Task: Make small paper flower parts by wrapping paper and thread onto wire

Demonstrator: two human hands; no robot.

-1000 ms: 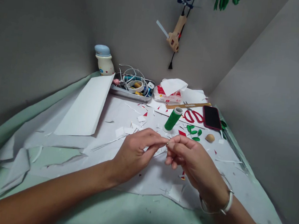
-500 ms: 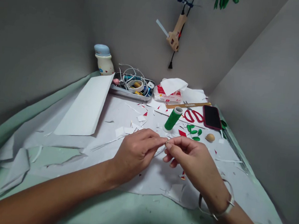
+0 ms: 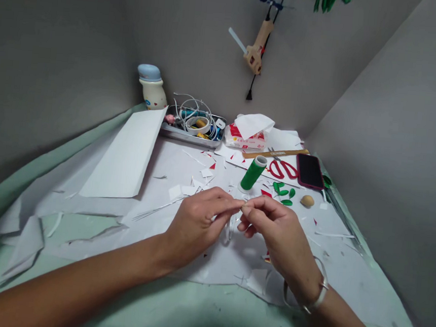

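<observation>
My left hand (image 3: 201, 218) and my right hand (image 3: 271, 224) meet fingertip to fingertip over the paper-covered table. Both are closed in a pinch on something too small to make out. A thin white strip (image 3: 229, 231) shows just beneath the fingers; whether it is held cannot be told. Behind the hands a spool of green thread (image 3: 252, 174) stands upright. Small green leaf shapes (image 3: 284, 192) lie right of the spool, with a round tan ball (image 3: 307, 201) beside them. Thin wires (image 3: 156, 210) rest left of my left hand.
At the back stand a metal tray (image 3: 193, 138) of craft supplies, a tissue pack (image 3: 245, 138) and a bottle (image 3: 153, 89). Red-handled scissors (image 3: 283, 169), a ruler (image 3: 276, 154) and a phone (image 3: 310, 171) lie at right. A folded white sheet (image 3: 125, 153) is at left. A glue gun (image 3: 256, 50) hangs above.
My right wrist has shifted slightly left and the bracelet has moved with it. The white strip beneath the fingers shows more now. My left hand has barely moved.
</observation>
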